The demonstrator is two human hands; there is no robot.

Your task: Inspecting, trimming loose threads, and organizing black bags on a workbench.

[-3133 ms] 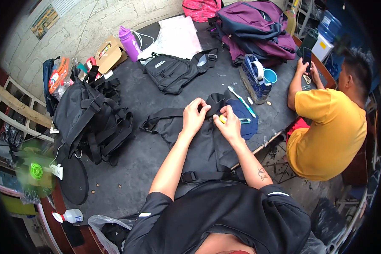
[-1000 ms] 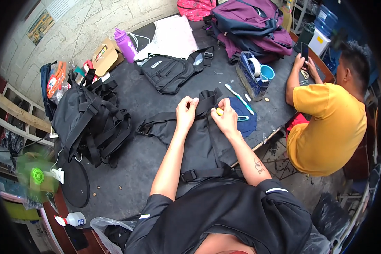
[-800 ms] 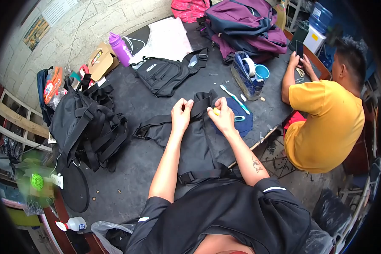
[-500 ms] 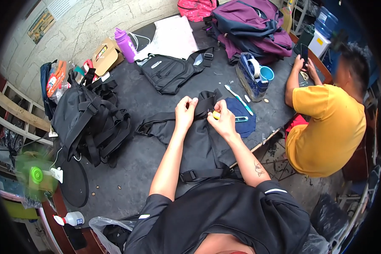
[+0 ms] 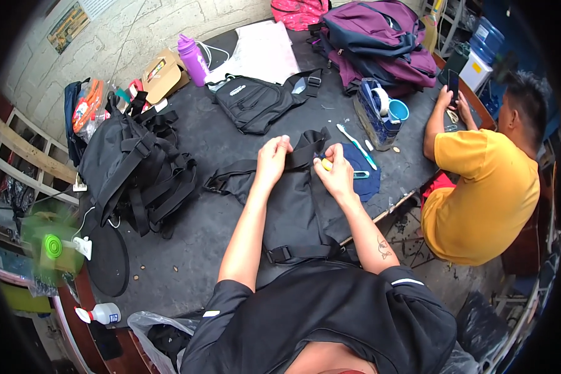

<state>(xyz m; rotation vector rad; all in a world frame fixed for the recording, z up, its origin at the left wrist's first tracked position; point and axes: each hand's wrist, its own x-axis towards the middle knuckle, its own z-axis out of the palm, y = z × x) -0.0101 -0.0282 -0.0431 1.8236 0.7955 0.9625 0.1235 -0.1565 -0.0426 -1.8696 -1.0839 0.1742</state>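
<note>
A black bag (image 5: 293, 215) lies on the table before me, its straps and buckles spread around it. My left hand (image 5: 272, 163) is closed on a black strap (image 5: 306, 148) near the bag's far end. Just to the right, my right hand (image 5: 336, 174) is closed in a pinch on a small yellow tool (image 5: 326, 164), whose exact kind its fingers hide. A dark blue cloth piece (image 5: 371, 187) lies beside that hand, with a light blue cutter-like tool (image 5: 361, 175) on it. Next to the cloth rests a white and teal toothbrush (image 5: 357, 146).
Farther off lie a black sling bag (image 5: 255, 103), a purple bottle (image 5: 194, 61) and purple backpacks (image 5: 380, 47). A caddy (image 5: 380, 115) holds tape and a blue cup. Black bags (image 5: 137, 168) are piled left, near a green fan (image 5: 53, 246). A person in yellow (image 5: 486, 193) sits right, holding a phone.
The whole view has shifted slightly. My right hand has moved a little away from my left, still with the yellow tool. The left keeps its hold on the strap.
</note>
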